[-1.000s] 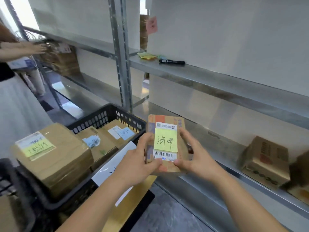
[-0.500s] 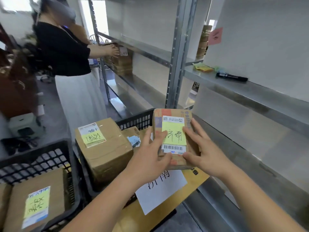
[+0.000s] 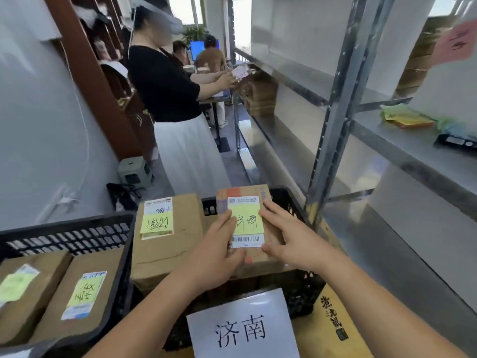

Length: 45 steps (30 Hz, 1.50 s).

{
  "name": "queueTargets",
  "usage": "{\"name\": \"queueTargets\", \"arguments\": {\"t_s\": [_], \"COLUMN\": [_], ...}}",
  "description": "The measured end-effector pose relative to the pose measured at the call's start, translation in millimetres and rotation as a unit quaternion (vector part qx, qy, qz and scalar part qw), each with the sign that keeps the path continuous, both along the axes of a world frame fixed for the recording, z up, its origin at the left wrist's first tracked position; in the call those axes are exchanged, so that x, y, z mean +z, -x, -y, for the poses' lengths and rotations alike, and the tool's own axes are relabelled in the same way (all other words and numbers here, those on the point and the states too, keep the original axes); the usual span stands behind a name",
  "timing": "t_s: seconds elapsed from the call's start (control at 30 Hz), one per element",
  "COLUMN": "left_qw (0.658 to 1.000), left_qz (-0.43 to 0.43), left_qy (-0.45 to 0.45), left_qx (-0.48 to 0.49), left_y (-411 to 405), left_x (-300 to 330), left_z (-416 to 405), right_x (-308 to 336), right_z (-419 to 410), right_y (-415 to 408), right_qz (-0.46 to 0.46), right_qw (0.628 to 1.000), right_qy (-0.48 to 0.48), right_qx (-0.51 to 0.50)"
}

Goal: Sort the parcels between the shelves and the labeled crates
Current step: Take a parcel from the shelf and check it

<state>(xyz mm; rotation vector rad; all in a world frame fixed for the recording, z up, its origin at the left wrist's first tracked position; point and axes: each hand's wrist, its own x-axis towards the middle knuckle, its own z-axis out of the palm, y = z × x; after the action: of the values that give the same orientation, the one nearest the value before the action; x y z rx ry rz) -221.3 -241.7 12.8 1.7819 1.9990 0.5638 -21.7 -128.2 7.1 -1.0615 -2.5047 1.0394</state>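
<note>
A small brown parcel (image 3: 245, 200) with a yellow handwritten note and a barcode label is held over the black crate (image 3: 302, 288) that carries a white paper sign (image 3: 242, 329). My left hand (image 3: 216, 251) grips the parcel's left edge with the thumb on top. My right hand (image 3: 291, 236) holds its right edge, fingers spread over the top. A larger brown box (image 3: 167, 244) with a yellow note lies in the same crate, left of the parcel.
A second black crate (image 3: 64, 236) at left holds two boxes with yellow notes. Grey metal shelves (image 3: 387, 140) run along the right, with sticky notes and a black marker (image 3: 456, 142). Another person (image 3: 167, 99) stands ahead handling parcels at the shelves.
The view has swung left and down, away from the shelf. Both hands have carried the small parcel down over the signed crate, beside the larger box.
</note>
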Motion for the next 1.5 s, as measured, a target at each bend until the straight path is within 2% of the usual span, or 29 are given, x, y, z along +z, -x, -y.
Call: {"name": "queueTargets", "arguments": {"t_s": [0.23,0.47,0.73,0.87,1.07,1.2,1.37,1.5], "left_qw": [0.994,0.978,0.952,0.944,0.923,0.926,0.957,0.969], "left_qz": [-0.06,-0.112,-0.178,-0.181,-0.247,-0.283,-0.207,-0.197], "left_qy": [0.073,0.139,0.193,0.202,0.231,0.198,0.147,0.108], "left_qx": [0.063,0.109,0.158,0.188,0.185,0.153,0.141,0.103], "left_y": [2.8,9.0,4.6,-3.5,-5.5,-7.5,-4.5,0.3], "left_x": [-4.3,-18.9,-43.0,-44.9,-45.0,-44.0,-39.2,-32.1], "left_z": [-36.2,-66.7,-84.7,-84.2,-82.1,-78.5,-67.5,-60.5], "right_x": [-35.1,-63.5,-70.8,-75.1,-78.4,-80.4,-73.8,-65.0], "right_z": [-45.5,-68.2,-72.9,-71.3,-69.8,-64.9,-61.1,-57.4], "right_y": [29.7,60.1,79.7,86.0,90.8,94.3,93.1,87.2], "right_qz": [0.005,-0.032,-0.046,-0.043,-0.046,-0.047,-0.033,0.013], "right_qw": [0.997,0.994,0.993,0.994,0.994,0.994,0.995,0.997], "right_qy": [0.05,0.088,0.068,0.077,0.079,0.071,0.071,0.059], "right_qx": [0.056,0.06,0.079,0.068,0.064,0.061,0.067,0.056]}}
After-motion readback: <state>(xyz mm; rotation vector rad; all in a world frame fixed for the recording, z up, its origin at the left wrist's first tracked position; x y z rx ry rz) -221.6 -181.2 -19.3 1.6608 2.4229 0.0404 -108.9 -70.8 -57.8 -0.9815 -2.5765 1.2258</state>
